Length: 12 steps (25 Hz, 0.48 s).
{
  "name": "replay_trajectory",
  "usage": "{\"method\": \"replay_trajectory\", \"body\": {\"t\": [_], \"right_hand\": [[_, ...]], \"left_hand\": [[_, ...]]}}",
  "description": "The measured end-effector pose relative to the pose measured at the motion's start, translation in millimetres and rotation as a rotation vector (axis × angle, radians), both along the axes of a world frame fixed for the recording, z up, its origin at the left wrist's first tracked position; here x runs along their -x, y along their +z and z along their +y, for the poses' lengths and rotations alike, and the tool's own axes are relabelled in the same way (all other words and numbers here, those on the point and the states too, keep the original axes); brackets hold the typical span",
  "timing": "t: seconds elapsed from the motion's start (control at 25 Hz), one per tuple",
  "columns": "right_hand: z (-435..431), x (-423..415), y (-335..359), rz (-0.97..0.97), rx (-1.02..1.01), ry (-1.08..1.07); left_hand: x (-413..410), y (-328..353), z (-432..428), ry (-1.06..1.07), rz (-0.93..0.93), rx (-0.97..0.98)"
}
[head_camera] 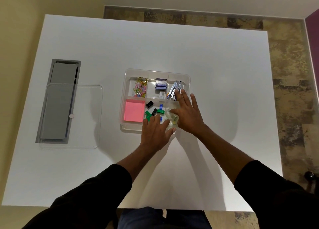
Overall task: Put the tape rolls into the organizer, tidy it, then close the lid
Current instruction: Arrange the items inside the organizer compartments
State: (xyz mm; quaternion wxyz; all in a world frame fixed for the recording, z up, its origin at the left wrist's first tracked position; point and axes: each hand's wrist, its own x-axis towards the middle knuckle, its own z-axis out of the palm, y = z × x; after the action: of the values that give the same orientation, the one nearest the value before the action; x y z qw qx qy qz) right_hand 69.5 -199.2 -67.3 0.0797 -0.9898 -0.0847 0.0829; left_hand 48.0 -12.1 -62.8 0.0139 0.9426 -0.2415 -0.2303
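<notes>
A clear plastic organizer (128, 73) with several compartments sits mid-table. Clear tape rolls (170, 115) lie in its near right compartment, partly hidden by my hands. My right hand (187, 113) lies flat over that compartment with fingers spread, touching the tape rolls. My left hand (155, 132) rests on the organizer's near edge, its fingers reaching onto the rolls and the clips beside them. The clear lid (86, 118) lies apart on the table at the left.
Other compartments hold coloured paper clips (140, 88), a purple staple box (161, 84), metal clips (175, 89), a pink sticky-note pad (134, 112) and green and black binder clips (151, 112). A grey cable hatch (59, 83) lies under the lid.
</notes>
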Motion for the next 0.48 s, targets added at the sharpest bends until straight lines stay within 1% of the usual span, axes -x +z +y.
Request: {"method": "replay_trajectory", "body": {"t": [0.2, 0.48], "right_hand": [[2, -3, -7, 0.043, 0.083, -0.008], [3, -9, -10, 0.111, 0.069, -0.061]], "left_hand": [[-2, -1, 2, -0.062, 0.001, -0.044], [-2, 2, 3, -0.105, -0.022, -0.074]]}}
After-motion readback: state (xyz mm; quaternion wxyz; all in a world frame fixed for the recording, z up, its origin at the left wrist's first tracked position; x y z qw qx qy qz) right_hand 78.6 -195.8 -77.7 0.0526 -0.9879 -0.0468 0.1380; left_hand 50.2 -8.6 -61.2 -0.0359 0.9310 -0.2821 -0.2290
